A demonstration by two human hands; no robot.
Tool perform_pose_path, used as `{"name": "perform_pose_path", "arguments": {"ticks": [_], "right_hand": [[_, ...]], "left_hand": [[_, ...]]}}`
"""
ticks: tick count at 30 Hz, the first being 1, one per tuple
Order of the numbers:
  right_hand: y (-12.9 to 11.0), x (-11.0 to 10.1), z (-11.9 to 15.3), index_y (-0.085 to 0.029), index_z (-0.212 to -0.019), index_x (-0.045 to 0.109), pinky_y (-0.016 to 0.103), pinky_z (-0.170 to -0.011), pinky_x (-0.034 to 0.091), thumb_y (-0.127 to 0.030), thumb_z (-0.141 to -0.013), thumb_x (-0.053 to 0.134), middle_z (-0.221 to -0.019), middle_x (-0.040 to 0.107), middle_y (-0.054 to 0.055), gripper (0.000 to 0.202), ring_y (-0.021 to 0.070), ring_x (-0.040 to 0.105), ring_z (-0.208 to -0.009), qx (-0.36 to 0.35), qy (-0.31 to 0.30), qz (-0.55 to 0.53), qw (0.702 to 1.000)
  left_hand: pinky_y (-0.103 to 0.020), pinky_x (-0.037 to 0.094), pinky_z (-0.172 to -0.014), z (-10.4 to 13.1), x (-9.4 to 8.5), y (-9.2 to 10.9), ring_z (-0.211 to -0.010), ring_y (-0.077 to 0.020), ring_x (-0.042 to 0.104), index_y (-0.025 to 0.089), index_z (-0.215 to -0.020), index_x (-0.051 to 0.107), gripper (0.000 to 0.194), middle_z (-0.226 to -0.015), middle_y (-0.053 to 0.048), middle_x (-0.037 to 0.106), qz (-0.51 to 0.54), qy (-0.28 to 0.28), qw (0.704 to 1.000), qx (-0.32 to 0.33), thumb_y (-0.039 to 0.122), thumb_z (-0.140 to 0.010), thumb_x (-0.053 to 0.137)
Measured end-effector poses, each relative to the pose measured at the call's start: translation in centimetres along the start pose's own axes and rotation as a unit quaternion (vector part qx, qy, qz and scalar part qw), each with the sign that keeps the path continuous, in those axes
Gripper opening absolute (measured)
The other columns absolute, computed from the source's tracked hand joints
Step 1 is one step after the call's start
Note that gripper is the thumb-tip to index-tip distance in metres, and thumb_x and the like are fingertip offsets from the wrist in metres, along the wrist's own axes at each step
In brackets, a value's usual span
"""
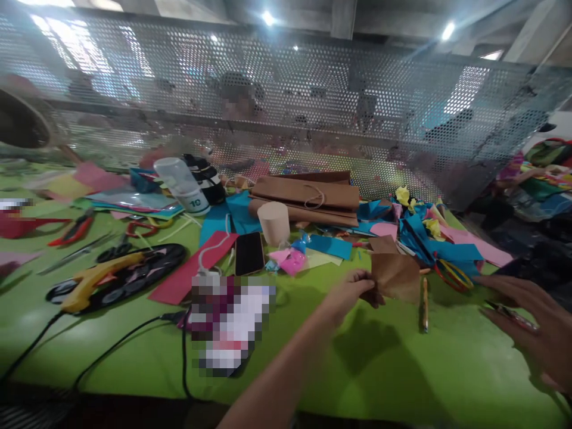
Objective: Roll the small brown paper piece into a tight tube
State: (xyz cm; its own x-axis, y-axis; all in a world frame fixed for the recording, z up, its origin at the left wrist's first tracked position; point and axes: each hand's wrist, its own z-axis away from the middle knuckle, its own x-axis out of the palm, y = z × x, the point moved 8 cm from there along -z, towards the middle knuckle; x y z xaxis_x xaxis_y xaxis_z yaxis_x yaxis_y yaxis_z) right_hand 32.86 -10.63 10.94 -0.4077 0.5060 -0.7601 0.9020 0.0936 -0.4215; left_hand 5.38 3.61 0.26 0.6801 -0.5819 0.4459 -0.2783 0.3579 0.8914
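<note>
A smooth lime-green table (402,369) fills the lower frame, backed across the upper half by a grey perforated metal screen (313,101) with blurred figures behind it. Right of centre at the table's far edge lie flat brown paper bags (308,199) with cord handles, stacked beside crumpled blue paper scraps (420,235) and pink sheets. At left a yellow glue gun (96,283) rests on a dark oval mat, its black cord trailing to the lower left edge; a red paper strip (192,268) and a glossy black phone (249,252) lie just beside it. A tan cylinder (274,223) stands upright near the phone. The left hand (353,292), at centre, pinches the left edge of a creased brown paper piece (395,275) between thumb and fingers — held tilted just above the table. The right hand (531,325), at the right edge, is spread flat with a thin dark pen-like object (512,316) across its fingers — grip unclear. A pencil (425,304) lies between the hands.
</note>
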Motion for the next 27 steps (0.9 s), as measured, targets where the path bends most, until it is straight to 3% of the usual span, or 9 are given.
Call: {"name": "perform_pose_path", "arguments": {"ticks": [2, 5, 10, 14, 17, 24, 27], "right_hand": [[-2.8, 3.0, -2.0, -0.042, -0.137, 0.072, 0.054, -0.123, 0.042, -0.047, -0.093, 0.071, -0.156, 0.061, 0.007, 0.044, 0.0352, 0.056, -0.145, -0.081, -0.056, -0.037, 0.994], [-6.3, 7.2, -4.3, -0.04, -0.134, 0.075, 0.054, -0.12, 0.046, -0.033, -0.096, 0.067, -0.172, 0.043, 0.005, 0.039, 0.0336, 0.053, -0.149, -0.134, -0.136, -0.073, 0.979], [-8.9, 11.3, -6.0, -0.035, -0.113, 0.085, 0.058, -0.124, 0.04, -0.035, -0.094, 0.073, -0.171, 0.045, 0.006, 0.023, 0.0371, 0.044, -0.156, -0.153, -0.198, -0.122, 0.961], [-8.4, 12.3, -5.8, -0.031, -0.104, 0.087, 0.054, -0.118, 0.049, -0.048, -0.09, 0.079, -0.16, 0.059, 0.011, 0.023, 0.0377, 0.058, -0.144, -0.117, -0.206, -0.188, 0.953], [-7.8, 12.6, -5.2, -0.03, -0.101, 0.087, 0.052, -0.114, 0.053, -0.049, -0.093, 0.077, -0.154, 0.064, 0.013, 0.024, 0.0361, 0.063, -0.139, -0.092, -0.21, -0.209, 0.951], [-6.2, 13.3, -4.7, -0.031, -0.098, 0.088, 0.052, -0.112, 0.056, -0.046, -0.094, 0.076, -0.151, 0.066, 0.013, 0.019, 0.0364, 0.063, -0.139, -0.094, -0.2, -0.239, 0.946], [-5.8, 13.6, -4.7, -0.034, -0.1, 0.087, 0.051, -0.11, 0.057, -0.044, -0.094, 0.077, -0.152, 0.065, 0.011, 0.015, 0.0364, 0.064, -0.138, -0.104, -0.191, -0.259, 0.941]], "left_hand": [[-0.027, 0.053, -0.063, 0.1, 0.1, -0.1, -0.06, -0.0162, 0.07, 0.016, -0.078, 0.063, 0.024, -0.067, -0.004, 0.071, 0.007, 0.0, 1.0, -0.011, 0.035, -0.07, 0.075], [-0.026, 0.052, -0.061, 0.1, 0.0, -0.2, -0.06, -0.0168, 0.07, 0.017, -0.076, 0.06, 0.02, -0.065, -0.004, 0.069, 0.014, 0.003, 1.0, -0.023, 0.03, -0.066, 0.073], [-0.027, 0.053, -0.062, 0.1, 0.1, -0.4, -0.058, -0.0162, 0.068, 0.016, -0.076, 0.062, 0.02, -0.065, -0.008, 0.073, -0.003, -0.013, 1.0, -0.029, 0.033, -0.069, 0.071], [-0.028, 0.055, -0.067, -0.2, -0.2, -1.1, -0.061, -0.0171, 0.07, 0.016, -0.081, 0.065, 0.02, -0.068, -0.007, 0.074, -0.003, -0.004, 0.999, -0.039, 0.029, -0.067, 0.07], [-0.029, 0.056, -0.07, -0.4, -0.2, -1.6, -0.063, -0.0175, 0.071, 0.015, -0.086, 0.069, 0.024, -0.071, -0.006, 0.075, 0.0, -0.008, 0.999, -0.045, 0.03, -0.068, 0.075], [-0.034, 0.059, -0.077, 0.1, -0.4, -1.6, -0.07, -0.0194, 0.072, 0.013, -0.099, 0.078, 0.061, -0.085, -0.01, 0.078, 0.034, 0.01, 0.998, -0.054, 0.067, -0.073, 0.086], [-0.036, 0.06, -0.078, 0.0, -0.4, -1.9, -0.077, -0.0223, 0.074, 0.012, -0.107, 0.078, 0.07, -0.091, -0.012, 0.079, 0.07, -0.001, 0.995, -0.066, 0.069, -0.068, 0.09]]}}
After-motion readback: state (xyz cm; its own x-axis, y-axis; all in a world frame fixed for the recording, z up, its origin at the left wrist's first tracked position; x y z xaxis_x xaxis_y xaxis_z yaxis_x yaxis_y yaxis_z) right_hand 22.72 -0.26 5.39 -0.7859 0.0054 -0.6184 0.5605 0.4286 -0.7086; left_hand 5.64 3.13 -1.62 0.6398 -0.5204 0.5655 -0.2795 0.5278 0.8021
